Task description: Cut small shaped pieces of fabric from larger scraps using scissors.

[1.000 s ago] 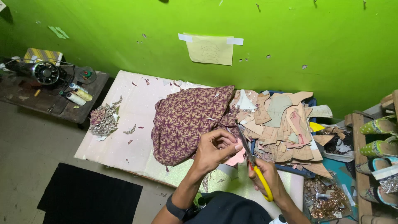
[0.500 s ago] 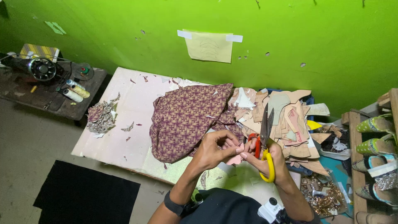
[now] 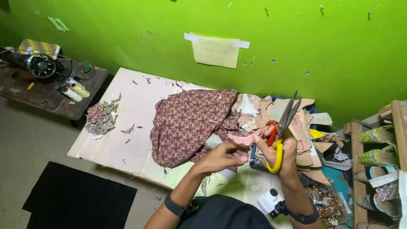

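My right hand (image 3: 283, 149) grips scissors (image 3: 283, 123) with red and yellow handles, blades parted and pointing up toward the wall. My left hand (image 3: 224, 156) pinches a pink curved cut-out piece (image 3: 242, 139) that reaches across to the right hand's fingers. Just behind the hands lies a maroon patterned cloth (image 3: 186, 123) draped over a low pale board (image 3: 127, 114). A heap of tan and pink paper pattern pieces (image 3: 271, 111) sits right of the cloth, behind the scissors.
A pile of fabric scraps (image 3: 101, 117) lies at the board's left edge. A dark bench (image 3: 51, 99) at left holds a sewing machine (image 3: 39, 64) and thread spools (image 3: 75, 89). Decorated shoes (image 3: 374, 135) fill a wooden rack at right. A black mat (image 3: 80, 199) lies on the floor.
My right hand has lifted the scissors from pointing down to pointing up with blades parted. The hands have come together over the pink piece.
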